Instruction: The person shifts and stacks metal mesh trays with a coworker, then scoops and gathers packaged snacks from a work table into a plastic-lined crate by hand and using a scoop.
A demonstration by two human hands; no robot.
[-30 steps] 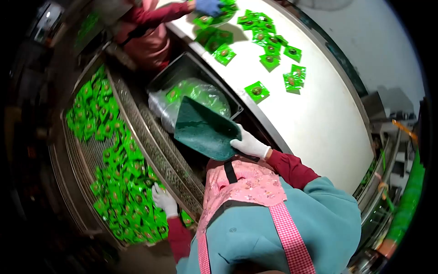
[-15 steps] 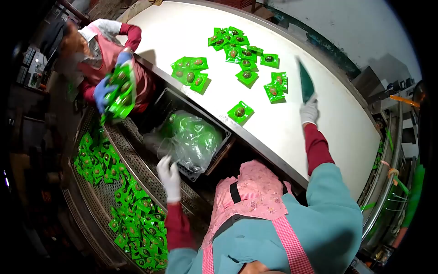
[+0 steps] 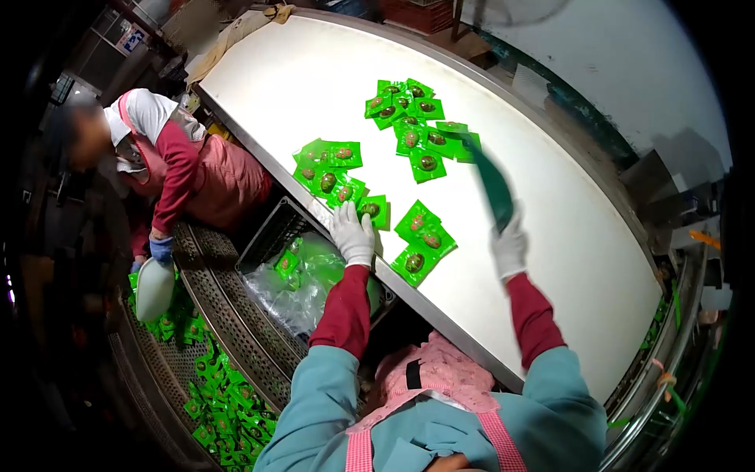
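My left hand (image 3: 351,234), in a white glove, rests at the table's near edge with fingers stretched out, touching or just beside a green packet (image 3: 373,210). My right hand (image 3: 510,245), also gloved and slightly blurred, grips a long dark-green flat scraper (image 3: 494,185). Its far end reaches the packets (image 3: 442,140) at the back and covers part of them. A small group of packets (image 3: 425,240) lies between my hands. More packets (image 3: 327,181) lie just beyond my left hand. The packets are flat green squares with an oval picture or window.
A black crate (image 3: 275,224) below the table edge holds a clear plastic bag (image 3: 295,275) with green packets. At left, a bent co-worker (image 3: 185,161) holds a white scoop (image 3: 155,289) over a perforated metal trough (image 3: 169,358) of packets. The white table (image 3: 543,299) has a metal edge.
My left hand has moved from over the crate up to the table edge. My right hand has swung the scraper left to the packets. The co-worker has bent down, now holding a scoop instead of packets.
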